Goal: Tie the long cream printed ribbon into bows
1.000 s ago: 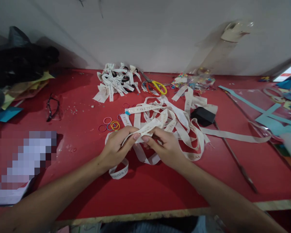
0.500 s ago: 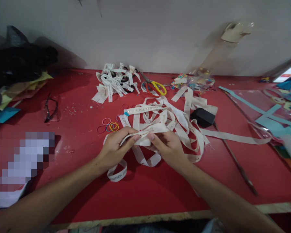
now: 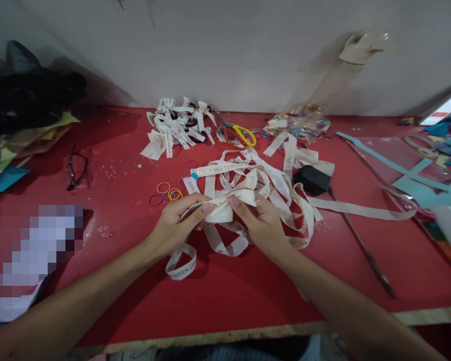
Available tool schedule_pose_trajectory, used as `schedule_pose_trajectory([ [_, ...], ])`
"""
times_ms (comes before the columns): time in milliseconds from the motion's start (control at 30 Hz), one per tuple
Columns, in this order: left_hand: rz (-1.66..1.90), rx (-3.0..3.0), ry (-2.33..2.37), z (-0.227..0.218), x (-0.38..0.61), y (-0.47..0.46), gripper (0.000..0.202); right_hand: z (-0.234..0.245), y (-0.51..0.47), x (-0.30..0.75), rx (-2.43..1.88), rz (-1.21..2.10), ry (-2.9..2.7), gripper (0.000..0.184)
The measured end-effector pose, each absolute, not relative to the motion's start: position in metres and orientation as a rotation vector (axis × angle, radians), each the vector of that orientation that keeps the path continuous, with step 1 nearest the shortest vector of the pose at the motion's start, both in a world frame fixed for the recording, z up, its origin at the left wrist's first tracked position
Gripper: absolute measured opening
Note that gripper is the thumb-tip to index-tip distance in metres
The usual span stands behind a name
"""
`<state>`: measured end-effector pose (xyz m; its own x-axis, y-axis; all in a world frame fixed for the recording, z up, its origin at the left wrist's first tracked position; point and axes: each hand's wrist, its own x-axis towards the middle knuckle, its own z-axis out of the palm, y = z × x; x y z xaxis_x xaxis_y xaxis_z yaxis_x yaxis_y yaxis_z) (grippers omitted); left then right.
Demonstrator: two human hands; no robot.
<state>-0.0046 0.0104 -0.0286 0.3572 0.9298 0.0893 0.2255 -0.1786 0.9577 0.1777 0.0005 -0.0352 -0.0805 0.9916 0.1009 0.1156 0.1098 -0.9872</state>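
Observation:
My left hand [image 3: 176, 225] and my right hand [image 3: 258, 224] meet over the red table [image 3: 229, 301], both pinched on the same cream printed ribbon [image 3: 221, 209], which is folded into loops between the fingertips. The ribbon trails back into a loose tangle of ribbon [image 3: 270, 185] behind my right hand, and one end curls down below my left wrist [image 3: 181, 260]. Several small coloured elastic bands [image 3: 169, 193] lie just beyond my left hand.
A heap of finished ribbon bows [image 3: 176, 128] sits near the wall, with red-and-yellow scissors [image 3: 238, 134] beside it. A small black box [image 3: 312, 179] rests right of the tangle, a thin stick [image 3: 364, 250] runs forward from it. Glasses [image 3: 76, 168] lie left. Blue paper scraps [image 3: 424, 185] fill the right.
My hands have drawn a little closer together and gathered the ribbon into a fuller folded loop between the fingertips. The rest of the table looks the same.

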Motion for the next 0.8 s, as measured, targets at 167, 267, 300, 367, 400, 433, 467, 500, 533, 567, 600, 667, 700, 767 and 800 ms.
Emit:
schedule_pose_trajectory([
  [167, 1.010, 2.096, 0.932, -0.030, -0.004, 0.012, 0.009, -0.033, 0.001, 0.179, -1.097, 0.799, -1.661, 0.013],
  [267, 1.157, 2.419, 0.775, -0.032, -0.007, 0.012, 0.006, -0.031, 0.001, 0.184, -0.897, 0.606, -1.842, 0.023],
  [300, 1.185, 2.498, 0.737, -0.032, -0.008, 0.012, 0.007, -0.031, 0.000, 0.187, -0.820, 0.559, -1.884, 0.027],
  [367, 1.209, 2.607, 0.689, -0.031, -0.011, 0.011, 0.010, -0.030, -0.001, 0.191, -0.699, 0.482, -1.946, 0.032],
  [400, 1.215, 2.637, 0.681, -0.031, -0.012, 0.011, 0.010, -0.029, -0.002, 0.192, -0.662, 0.456, -1.967, 0.033],
  [433, 1.231, 2.655, 0.680, -0.030, -0.013, 0.011, 0.011, -0.029, -0.002, 0.193, -0.642, 0.437, -1.982, 0.034],
  [467, 1.248, 2.662, 0.676, -0.030, -0.014, 0.010, 0.012, -0.028, -0.003, 0.194, -0.635, 0.426, -1.988, 0.034],
  [500, 1.263, 2.654, 0.669, -0.030, -0.014, 0.010, 0.012, -0.027, -0.003, 0.194, -0.636, 0.425, -1.991, 0.033],
  [533, 1.267, 2.631, 0.665, -0.030, -0.013, 0.010, 0.012, -0.027, -0.003, 0.193, -0.649, 0.432, -1.983, 0.032],
  [567, 1.268, 2.590, 0.669, -0.030, -0.012, 0.010, 0.011, -0.027, -0.003, 0.192, -0.679, 0.441, -1.963, 0.030],
  [600, 1.252, 2.537, 0.679, -0.030, -0.011, 0.010, 0.009, -0.027, -0.003, 0.191, -0.730, 0.456, -1.937, 0.026],
  [667, 1.145, 2.427, 0.718, -0.030, -0.007, 0.010, 0.001, -0.028, -0.002, 0.187, -0.882, 0.521, -1.881, 0.017],
  [700, 1.084, 2.382, 0.741, -0.030, -0.006, 0.011, 0.005, -0.029, -0.002, 0.185, -0.966, 0.564, -1.849, 0.012],
  [767, 0.996, 2.336, 0.760, -0.030, -0.004, 0.011, 0.011, -0.029, -0.001, 0.182, -1.085, 0.651, -1.793, 0.007],
  [800, 0.982, 2.330, 0.764, -0.030, -0.003, 0.012, 0.013, -0.029, -0.001, 0.182, -1.106, 0.689, -1.777, 0.007],
])
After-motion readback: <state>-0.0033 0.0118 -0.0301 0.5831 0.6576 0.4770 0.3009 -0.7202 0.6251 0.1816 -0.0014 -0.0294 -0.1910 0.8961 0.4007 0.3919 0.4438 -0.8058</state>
